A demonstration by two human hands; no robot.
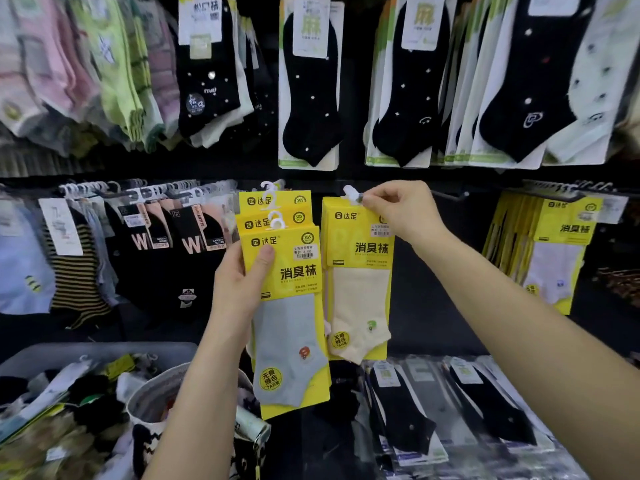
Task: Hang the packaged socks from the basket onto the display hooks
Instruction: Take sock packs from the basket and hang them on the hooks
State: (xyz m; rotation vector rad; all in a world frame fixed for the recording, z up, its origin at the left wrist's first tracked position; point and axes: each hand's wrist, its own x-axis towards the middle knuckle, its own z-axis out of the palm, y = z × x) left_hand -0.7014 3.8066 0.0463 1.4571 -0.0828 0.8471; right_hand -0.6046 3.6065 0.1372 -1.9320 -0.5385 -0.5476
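My left hand [242, 282] grips a fanned stack of yellow sock packs [291, 317]; the front one holds a grey sock, and white plastic hangers stick up from the tops. My right hand [398, 209] pinches the white hanger of a single yellow pack with a cream sock [360, 282], holding it up in front of the dark display wall. A bare black display hook [450, 195] juts out just right of that hand. A woven basket [152, 396] sits below my left forearm, its contents mostly hidden.
Black and white sock packs [311, 81] hang in the row above. Dark and striped socks [156, 244] hang at left, more yellow packs [554, 244] at right. A grey bin [104, 355] of loose socks sits at bottom left, flat black sock packs [450, 410] at bottom right.
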